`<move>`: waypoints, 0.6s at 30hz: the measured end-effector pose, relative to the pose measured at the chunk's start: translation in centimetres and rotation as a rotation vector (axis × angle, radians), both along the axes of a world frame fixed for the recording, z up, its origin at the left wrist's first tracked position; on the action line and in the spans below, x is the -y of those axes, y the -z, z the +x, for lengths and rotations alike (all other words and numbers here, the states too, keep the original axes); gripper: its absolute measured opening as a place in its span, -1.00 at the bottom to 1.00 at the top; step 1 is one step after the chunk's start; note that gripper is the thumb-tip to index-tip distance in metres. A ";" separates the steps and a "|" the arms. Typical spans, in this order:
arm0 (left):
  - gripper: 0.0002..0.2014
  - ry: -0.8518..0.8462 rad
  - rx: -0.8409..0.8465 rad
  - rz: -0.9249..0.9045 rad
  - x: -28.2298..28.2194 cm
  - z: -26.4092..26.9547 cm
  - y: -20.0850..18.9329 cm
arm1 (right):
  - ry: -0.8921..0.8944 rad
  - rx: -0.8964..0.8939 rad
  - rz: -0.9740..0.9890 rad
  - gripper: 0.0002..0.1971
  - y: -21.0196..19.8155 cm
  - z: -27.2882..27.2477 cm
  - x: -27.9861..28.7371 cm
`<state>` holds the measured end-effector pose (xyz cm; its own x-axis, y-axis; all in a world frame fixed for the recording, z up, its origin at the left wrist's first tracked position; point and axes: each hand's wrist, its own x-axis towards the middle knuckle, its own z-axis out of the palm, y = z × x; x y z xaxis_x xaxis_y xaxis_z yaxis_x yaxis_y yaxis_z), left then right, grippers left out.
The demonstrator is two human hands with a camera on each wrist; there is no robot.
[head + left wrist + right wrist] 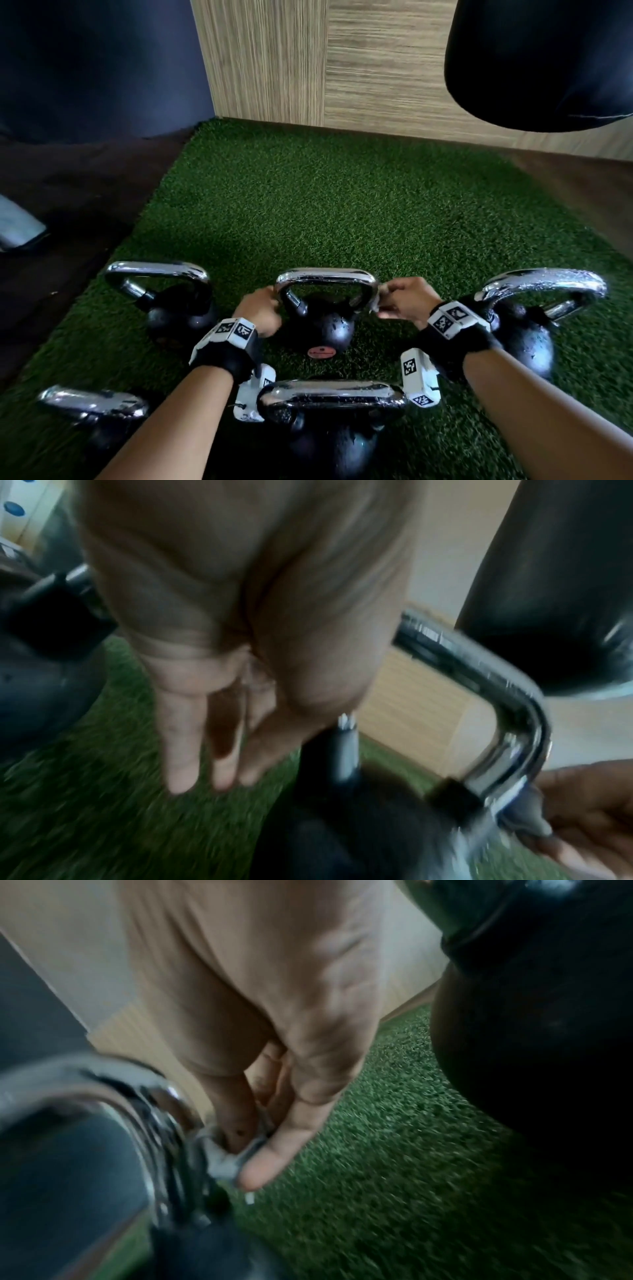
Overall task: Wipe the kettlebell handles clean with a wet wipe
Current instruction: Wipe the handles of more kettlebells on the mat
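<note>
Closely ringed by kettlebells (524, 329), right hand (406, 303) pinches wipe (383, 296); left hand (260, 313) relaxed.

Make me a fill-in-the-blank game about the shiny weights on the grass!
1. The kettlebells stand on green ____.
2. The head view shows ____ kettlebells.
3. The wet wipe is held by the ____ hand.
4. The wipe touches the handle of the ____ kettlebell in the far row.

Missing words: grass (turf); five; right; middle

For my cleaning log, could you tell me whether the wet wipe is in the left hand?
No, the right hand pinches the wet wipe against the middle kettlebell's handle.
</note>
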<state>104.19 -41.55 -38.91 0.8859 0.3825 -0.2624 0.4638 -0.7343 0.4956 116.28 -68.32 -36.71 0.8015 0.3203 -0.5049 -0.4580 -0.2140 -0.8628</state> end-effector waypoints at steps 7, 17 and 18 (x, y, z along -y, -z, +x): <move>-0.80 -0.006 0.564 -0.342 -1.7 0.8 -8.6 | -0.015 0.378 0.106 -0.83 -8.3 -0.3 -0.4; -0.74 0.201 0.468 -0.936 2.4 1.5 -12.7 | -0.254 0.943 -0.031 -0.65 -11.5 -2.9 -5.3; -0.72 0.199 0.467 -0.950 2.4 1.6 -12.5 | -0.236 0.986 -0.047 -0.64 -11.4 -2.9 -5.5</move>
<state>105.75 -43.98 -26.38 0.9993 0.0382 0.0044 -0.0045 0.0030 1.0000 113.33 -62.78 -25.33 0.7864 0.5214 0.3313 0.5123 -0.2507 -0.8214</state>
